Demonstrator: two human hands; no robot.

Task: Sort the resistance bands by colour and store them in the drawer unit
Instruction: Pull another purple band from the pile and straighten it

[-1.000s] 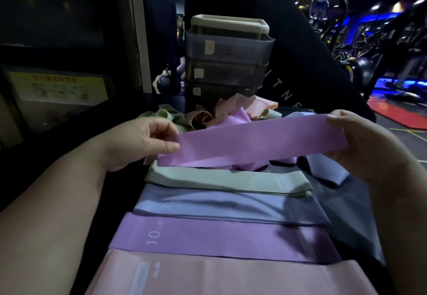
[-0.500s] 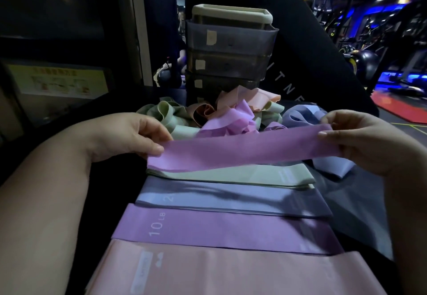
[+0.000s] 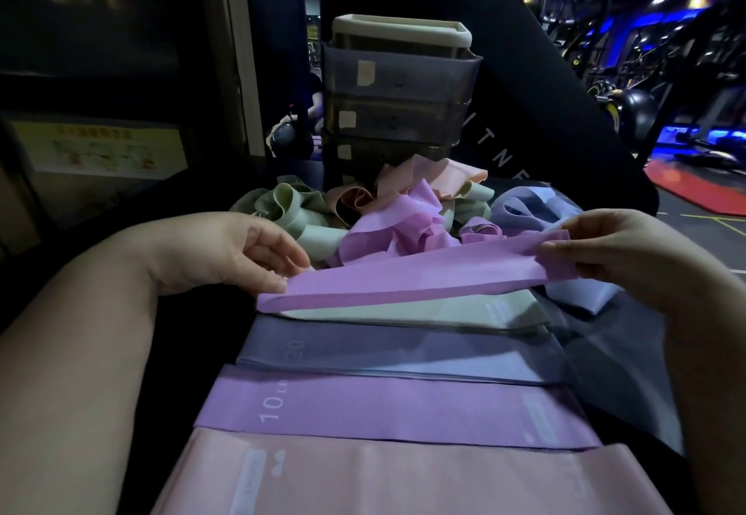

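Observation:
A purple resistance band (image 3: pixel 407 276) is stretched flat between my hands, just above the row of laid-out bands. My right hand (image 3: pixel 617 248) pinches its right end, which is folded over. My left hand (image 3: pixel 242 252) touches its left end with loosely bent fingers. Below lie flat bands in a row: green (image 3: pixel 444 310), blue-grey marked 20 (image 3: pixel 395 353), purple marked 10 LB (image 3: pixel 383 409) and pink (image 3: pixel 383 478). A tangled pile of green, pink, purple and blue bands (image 3: pixel 383 207) sits behind. The grey drawer unit (image 3: pixel 397 94) stands beyond it, drawers closed.
The bands lie on a dark surface (image 3: pixel 629 373). A black padded panel (image 3: pixel 524 70) rises behind the drawer unit. A yellow notice (image 3: pixel 105 149) is at the left. Gym machines under blue light (image 3: pixel 694 82) and a red mat (image 3: pixel 702 187) stand at the far right.
The purple band has come down and now tilts low over the green band. Its right end has folded over in my right hand, and my left fingers have loosened on the left end.

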